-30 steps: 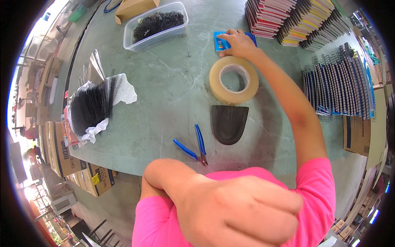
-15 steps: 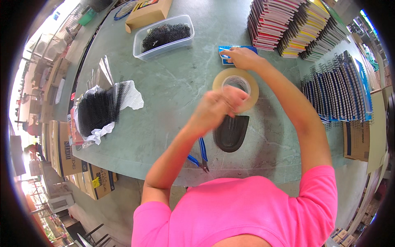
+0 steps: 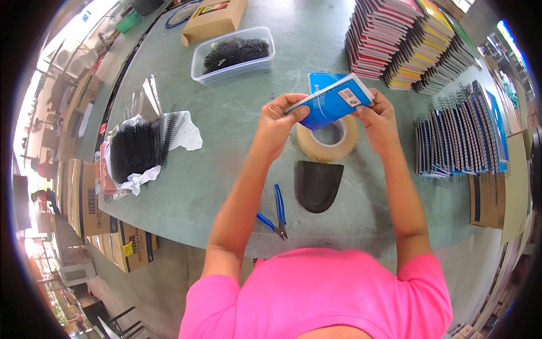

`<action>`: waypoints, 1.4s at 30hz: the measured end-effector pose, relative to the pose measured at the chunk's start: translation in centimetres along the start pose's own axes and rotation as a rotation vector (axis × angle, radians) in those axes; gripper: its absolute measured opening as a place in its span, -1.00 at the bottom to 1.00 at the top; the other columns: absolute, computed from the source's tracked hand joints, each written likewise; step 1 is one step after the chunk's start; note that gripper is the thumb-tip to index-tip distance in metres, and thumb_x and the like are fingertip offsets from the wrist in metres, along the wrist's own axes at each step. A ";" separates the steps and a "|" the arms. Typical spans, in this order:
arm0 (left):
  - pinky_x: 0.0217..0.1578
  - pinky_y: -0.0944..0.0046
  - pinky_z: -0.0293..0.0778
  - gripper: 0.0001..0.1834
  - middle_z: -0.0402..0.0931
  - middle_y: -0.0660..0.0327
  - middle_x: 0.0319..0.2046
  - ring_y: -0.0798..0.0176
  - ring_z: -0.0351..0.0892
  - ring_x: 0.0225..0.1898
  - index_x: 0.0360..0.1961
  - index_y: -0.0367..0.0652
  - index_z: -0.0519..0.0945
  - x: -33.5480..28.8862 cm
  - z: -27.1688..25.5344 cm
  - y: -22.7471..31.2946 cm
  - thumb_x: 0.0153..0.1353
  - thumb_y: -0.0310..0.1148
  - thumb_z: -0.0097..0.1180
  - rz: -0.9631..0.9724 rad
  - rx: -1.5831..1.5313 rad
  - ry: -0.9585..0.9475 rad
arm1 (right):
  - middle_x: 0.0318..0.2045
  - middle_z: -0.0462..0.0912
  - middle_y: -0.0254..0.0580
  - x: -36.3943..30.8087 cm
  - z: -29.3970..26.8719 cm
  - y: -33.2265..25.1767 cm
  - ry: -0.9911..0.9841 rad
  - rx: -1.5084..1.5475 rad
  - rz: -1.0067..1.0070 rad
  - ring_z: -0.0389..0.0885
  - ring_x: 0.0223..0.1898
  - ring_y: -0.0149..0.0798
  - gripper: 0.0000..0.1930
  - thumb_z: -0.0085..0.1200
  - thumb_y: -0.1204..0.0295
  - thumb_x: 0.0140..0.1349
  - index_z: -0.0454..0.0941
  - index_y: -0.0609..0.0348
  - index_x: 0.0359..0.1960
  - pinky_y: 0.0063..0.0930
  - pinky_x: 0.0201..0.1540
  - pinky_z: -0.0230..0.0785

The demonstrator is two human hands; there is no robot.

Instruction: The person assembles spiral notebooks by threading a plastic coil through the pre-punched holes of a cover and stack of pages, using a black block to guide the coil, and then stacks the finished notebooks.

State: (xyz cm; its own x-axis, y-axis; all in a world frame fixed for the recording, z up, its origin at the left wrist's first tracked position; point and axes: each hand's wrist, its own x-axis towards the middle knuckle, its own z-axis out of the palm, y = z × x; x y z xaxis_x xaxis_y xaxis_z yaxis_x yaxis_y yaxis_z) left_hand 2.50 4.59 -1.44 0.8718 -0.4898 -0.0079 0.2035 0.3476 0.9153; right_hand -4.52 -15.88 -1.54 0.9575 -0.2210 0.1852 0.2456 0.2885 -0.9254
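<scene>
A small blue notebook [image 3: 333,103] is held up above the table between both hands. My left hand [image 3: 280,118] grips its left end and my right hand [image 3: 379,117] grips its right end. Just beneath it a roll of clear packing tape [image 3: 329,142] lies flat on the green table [image 3: 226,135]. Another blue booklet [image 3: 319,81] lies on the table just behind the held one. A black curved plastic piece [image 3: 317,184] rests in front of the tape, and blue-handled pliers [image 3: 275,212] lie near the table's front edge.
A clear tub of black spiral bindings [image 3: 234,53] and a cardboard box [image 3: 214,21] stand at the back. Black binding combs on white paper [image 3: 141,148] lie at the left. Stacks of notebooks [image 3: 406,45] and spiral-bound books [image 3: 457,135] fill the right. Cardboard cartons [image 3: 90,203] stand on the floor at the left.
My right hand picked the blue notebook up from behind the tape roll. My left hand came forward from near my body and took its other end, lifting it above the tape.
</scene>
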 end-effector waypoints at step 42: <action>-0.22 0.02 0.44 -0.81 0.56 0.03 -0.34 -0.05 0.54 -0.25 -0.34 -0.24 0.56 -3.2 -27.6 4.7 0.06 -0.35 0.13 0.123 1.844 0.647 | -0.45 0.57 -0.13 1.3 8.5 -1.1 -0.353 -1.352 -0.246 0.54 -0.37 -0.04 -0.87 0.14 0.42 0.03 0.49 0.17 -0.41 -0.22 -0.35 0.31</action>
State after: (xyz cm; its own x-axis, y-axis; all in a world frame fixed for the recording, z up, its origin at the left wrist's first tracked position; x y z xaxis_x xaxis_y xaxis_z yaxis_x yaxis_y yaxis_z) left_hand 12.94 29.86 -8.23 0.9351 -0.0647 0.3484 -0.1245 -0.9805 0.1520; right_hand -2.25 -8.63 2.56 0.9485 0.1645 0.2708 0.2700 -0.8670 -0.4189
